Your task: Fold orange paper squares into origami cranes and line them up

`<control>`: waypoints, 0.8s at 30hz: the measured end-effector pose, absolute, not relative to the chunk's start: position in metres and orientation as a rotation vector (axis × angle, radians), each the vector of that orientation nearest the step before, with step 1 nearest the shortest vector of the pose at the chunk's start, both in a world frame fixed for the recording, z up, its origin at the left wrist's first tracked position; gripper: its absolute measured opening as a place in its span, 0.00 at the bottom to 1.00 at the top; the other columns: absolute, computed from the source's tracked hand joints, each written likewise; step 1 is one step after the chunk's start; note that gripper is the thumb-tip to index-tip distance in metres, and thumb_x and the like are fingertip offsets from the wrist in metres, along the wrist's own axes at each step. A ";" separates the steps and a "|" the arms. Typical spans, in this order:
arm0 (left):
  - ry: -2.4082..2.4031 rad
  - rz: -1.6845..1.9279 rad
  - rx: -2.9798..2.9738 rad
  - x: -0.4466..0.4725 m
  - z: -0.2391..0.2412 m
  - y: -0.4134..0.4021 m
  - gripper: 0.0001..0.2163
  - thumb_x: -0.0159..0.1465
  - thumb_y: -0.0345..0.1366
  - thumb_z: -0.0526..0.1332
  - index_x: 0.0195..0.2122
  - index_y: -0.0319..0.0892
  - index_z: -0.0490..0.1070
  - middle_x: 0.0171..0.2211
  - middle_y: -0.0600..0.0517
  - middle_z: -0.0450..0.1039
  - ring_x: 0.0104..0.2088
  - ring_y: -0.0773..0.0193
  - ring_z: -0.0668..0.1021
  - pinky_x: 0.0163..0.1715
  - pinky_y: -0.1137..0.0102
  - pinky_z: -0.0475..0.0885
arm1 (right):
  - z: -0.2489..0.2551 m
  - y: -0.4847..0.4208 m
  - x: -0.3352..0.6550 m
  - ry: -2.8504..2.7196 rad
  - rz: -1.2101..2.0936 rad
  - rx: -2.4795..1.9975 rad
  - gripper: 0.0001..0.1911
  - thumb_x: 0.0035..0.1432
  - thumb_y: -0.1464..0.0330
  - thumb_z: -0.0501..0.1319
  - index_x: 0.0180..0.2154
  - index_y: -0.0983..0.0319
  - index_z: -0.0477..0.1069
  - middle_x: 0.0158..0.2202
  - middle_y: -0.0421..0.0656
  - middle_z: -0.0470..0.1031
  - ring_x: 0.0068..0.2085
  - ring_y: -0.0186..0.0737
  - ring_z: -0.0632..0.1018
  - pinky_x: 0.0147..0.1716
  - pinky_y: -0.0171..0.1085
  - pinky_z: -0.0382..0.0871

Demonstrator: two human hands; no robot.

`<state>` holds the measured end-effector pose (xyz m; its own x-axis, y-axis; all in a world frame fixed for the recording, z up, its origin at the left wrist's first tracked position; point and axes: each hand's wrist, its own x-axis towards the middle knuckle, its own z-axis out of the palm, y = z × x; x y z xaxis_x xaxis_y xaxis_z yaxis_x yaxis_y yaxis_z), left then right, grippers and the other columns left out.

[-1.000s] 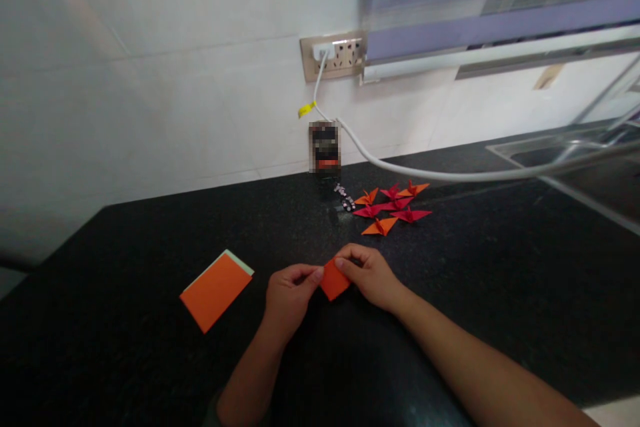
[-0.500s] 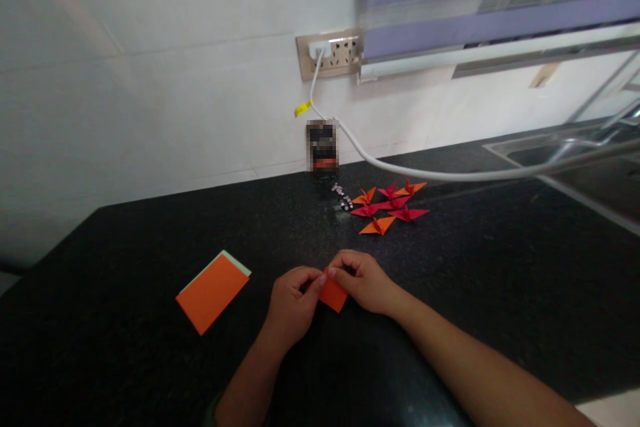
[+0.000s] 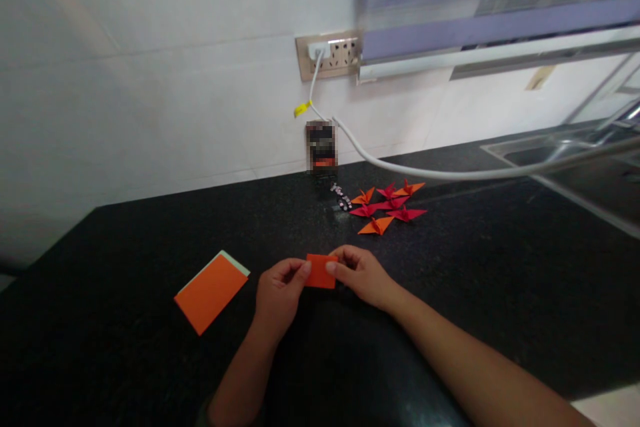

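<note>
A small folded square of orange paper (image 3: 320, 272) is held between both hands, just above the dark counter (image 3: 330, 360). My left hand (image 3: 281, 293) pinches its left edge between thumb and fingers. At the opposite edge, my right hand (image 3: 361, 277) grips it with the thumb on the near face. Left of the hands lies a stack of orange paper (image 3: 213, 293), with a pale green sheet (image 3: 235, 262) showing along its far edge. Beyond my right hand, several folded paper cranes (image 3: 377, 225) in orange and red stand grouped on the counter.
Against the tiled wall leans a phone-sized item (image 3: 323, 147), its face blurred out, with a beaded strap (image 3: 343, 199) before it. A white cable (image 3: 400, 168) runs from the wall socket (image 3: 337, 57) across to the right, above the sink (image 3: 590, 187).
The folded orange paper has turned from a tilted position to nearly level and lifted slightly. My left hand has shifted left, so more of the paper shows between the hands.
</note>
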<state>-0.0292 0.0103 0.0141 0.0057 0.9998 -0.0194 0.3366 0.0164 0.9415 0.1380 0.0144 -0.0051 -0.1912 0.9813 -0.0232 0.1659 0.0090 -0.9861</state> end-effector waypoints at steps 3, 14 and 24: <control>1.411 0.958 1.480 -0.024 0.013 0.007 0.09 0.54 0.39 0.59 0.28 0.39 0.74 0.24 0.53 0.75 0.26 0.65 0.75 0.27 0.73 0.68 | -0.008 0.013 0.137 -1.545 1.267 -1.244 0.11 0.51 0.62 0.57 0.25 0.64 0.66 0.21 0.37 0.63 0.23 0.29 0.64 0.21 0.29 0.57; 1.423 0.889 1.442 -0.024 0.016 0.009 0.09 0.54 0.40 0.59 0.26 0.39 0.72 0.22 0.54 0.72 0.25 0.67 0.73 0.24 0.75 0.66 | -0.010 0.011 0.137 -1.715 1.265 -1.220 0.12 0.52 0.64 0.56 0.22 0.64 0.62 0.20 0.36 0.59 0.22 0.29 0.61 0.20 0.29 0.54; 1.361 0.789 1.494 -0.026 0.008 0.009 0.11 0.54 0.42 0.58 0.24 0.38 0.71 0.21 0.52 0.72 0.24 0.66 0.72 0.25 0.74 0.65 | -0.012 0.017 0.139 -1.458 1.246 -1.220 0.12 0.53 0.62 0.54 0.25 0.63 0.65 0.22 0.38 0.65 0.24 0.31 0.66 0.24 0.31 0.60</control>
<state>-0.0259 0.0092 0.0076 0.1777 0.9759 -0.1267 0.3749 0.0519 0.9256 0.1388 0.0167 -0.0118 -0.1718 0.9851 0.0053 0.1482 0.0311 -0.9885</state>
